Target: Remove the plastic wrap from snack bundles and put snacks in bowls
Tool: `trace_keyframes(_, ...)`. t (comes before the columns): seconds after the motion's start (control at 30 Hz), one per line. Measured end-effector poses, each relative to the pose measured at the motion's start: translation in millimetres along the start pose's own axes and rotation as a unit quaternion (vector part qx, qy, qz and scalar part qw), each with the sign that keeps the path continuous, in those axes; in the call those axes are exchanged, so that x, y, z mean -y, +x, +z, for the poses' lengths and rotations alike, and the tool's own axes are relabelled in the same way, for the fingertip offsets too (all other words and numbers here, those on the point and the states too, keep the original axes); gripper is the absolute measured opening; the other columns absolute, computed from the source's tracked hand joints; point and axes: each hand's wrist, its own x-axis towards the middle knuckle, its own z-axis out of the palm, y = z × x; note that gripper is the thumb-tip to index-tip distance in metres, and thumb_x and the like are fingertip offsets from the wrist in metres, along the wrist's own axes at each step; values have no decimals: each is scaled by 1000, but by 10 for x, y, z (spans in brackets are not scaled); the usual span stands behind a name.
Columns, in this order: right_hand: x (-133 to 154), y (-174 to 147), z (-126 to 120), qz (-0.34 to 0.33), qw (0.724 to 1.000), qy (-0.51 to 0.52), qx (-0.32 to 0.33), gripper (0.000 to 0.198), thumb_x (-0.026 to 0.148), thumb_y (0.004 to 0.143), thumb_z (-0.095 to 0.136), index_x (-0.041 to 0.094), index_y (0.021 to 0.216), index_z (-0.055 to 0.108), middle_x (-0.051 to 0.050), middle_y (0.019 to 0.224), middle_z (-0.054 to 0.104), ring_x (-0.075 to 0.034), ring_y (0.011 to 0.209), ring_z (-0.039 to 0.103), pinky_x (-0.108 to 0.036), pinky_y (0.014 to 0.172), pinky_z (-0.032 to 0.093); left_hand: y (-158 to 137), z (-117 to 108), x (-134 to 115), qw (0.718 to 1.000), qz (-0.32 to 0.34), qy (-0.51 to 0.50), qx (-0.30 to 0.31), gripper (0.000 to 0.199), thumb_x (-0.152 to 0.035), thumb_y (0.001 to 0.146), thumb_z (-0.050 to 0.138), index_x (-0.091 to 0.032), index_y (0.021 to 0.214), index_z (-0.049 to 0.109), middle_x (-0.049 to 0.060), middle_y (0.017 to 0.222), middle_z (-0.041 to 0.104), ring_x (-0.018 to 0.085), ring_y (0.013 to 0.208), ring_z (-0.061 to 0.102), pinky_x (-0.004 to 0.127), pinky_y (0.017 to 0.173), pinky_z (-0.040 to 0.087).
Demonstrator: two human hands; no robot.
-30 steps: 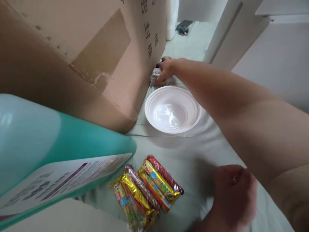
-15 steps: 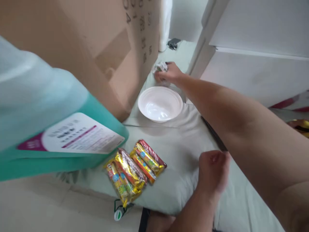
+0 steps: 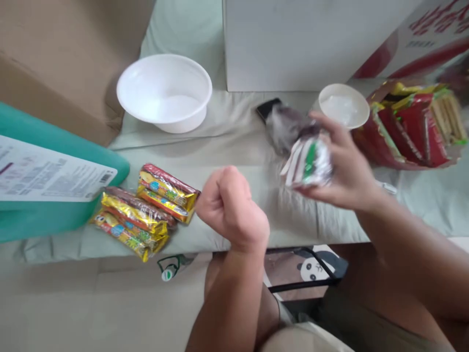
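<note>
My right hand point(image 3: 342, 166) is wrapped round a crinkly packet point(image 3: 310, 160) in silver, white and green, above the cloth-covered surface. A dark, see-through plastic wrapping point(image 3: 287, 124) blurs just behind the packet; whether the two are joined I cannot tell. Curled into a fist, my left hand point(image 3: 236, 208) shows nothing in its fingers. It is beside the yellow and red snack packs point(image 3: 168, 190), close to their right end. Behind them stands a white plastic bowl point(image 3: 164, 93).
A teal jug point(image 3: 62, 171) and a cardboard box point(image 3: 66, 58) stand at left. A white carton point(image 3: 286, 44) is at the back. To the right are a small white bowl point(image 3: 344, 105) and an opened bag of red packets point(image 3: 414, 122). A black flat object point(image 3: 267, 108) lies behind the dark wrapping.
My right hand has come back from behind the large bowl to the right side with the packet in it. The view has swung right. My left hand stays in a fist.
</note>
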Motion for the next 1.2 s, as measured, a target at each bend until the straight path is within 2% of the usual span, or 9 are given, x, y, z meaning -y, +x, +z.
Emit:
trace_keyframes(0.13,-47,-468,258,-26,999,8,30,64,54,81,74,33,138,53,-12,164,23,-43,156,25,-66,120,38,71,-16,170,987,-29,126,96,48,-25,91,62,-21,55,31,-5,51,29,9,49,29,26,50,27)
trace_keyframes(0.23,-58,-528,193,-2,999,32,0,59,55,87,67,36,139,48,-11,161,32,-40,155,28,-65,119,37,89,19,313,947,-64,244,201,38,-29,91,63,-21,61,40,-3,59,39,12,58,40,26,58,37)
trace_keyframes(0.4,-328,-776,44,86,990,96,-54,37,34,94,52,25,130,54,-15,125,62,-30,111,65,-52,97,54,84,37,269,833,-47,500,231,18,-27,84,66,-22,72,53,0,72,52,17,75,50,30,77,43)
trace_keyframes(0.5,-506,-959,65,114,982,144,-42,46,33,92,52,20,136,50,-16,124,62,-27,98,66,-46,87,57,-2,25,102,752,-64,617,225,30,-41,91,57,-22,69,54,2,72,55,21,79,53,34,81,42)
trace_keyframes(0.6,-597,-1099,54,90,983,163,8,62,21,86,53,19,147,43,-17,131,61,-27,100,66,-44,86,56,-179,46,15,697,-100,636,316,38,-53,92,54,-21,74,60,5,77,64,24,83,57,35,81,43)
trace_keyframes(0.73,-637,-1191,-70,-29,989,99,103,67,4,78,48,28,140,57,-12,137,63,-29,113,63,-44,95,50,-476,154,138,719,-95,574,381,33,-49,85,66,-21,103,66,5,99,73,22,90,63,32,81,46)
trace_keyframes(0.83,-667,-1202,-192,-42,986,108,123,48,11,83,52,27,125,67,-9,113,71,-25,97,65,-36,83,49,-676,263,312,756,-80,510,402,39,-42,80,71,-21,112,65,5,104,73,21,91,65,30,82,50)
trace_keyframes(1.0,-739,-1292,-345,-29,983,177,41,21,20,91,50,22,91,71,-7,91,69,-18,75,61,-31,69,45,-898,402,527,791,-78,430,429,63,-52,74,78,-20,126,62,12,129,68,27,117,65,34,96,53)
trace_keyframes(1.2,-828,-1428,-446,25,969,241,-39,16,21,94,53,26,89,68,-3,84,70,-18,73,63,-32,66,48,-941,449,630,757,-33,424,496,59,-52,75,77,-21,124,65,13,131,68,31,123,63,44,109,48)
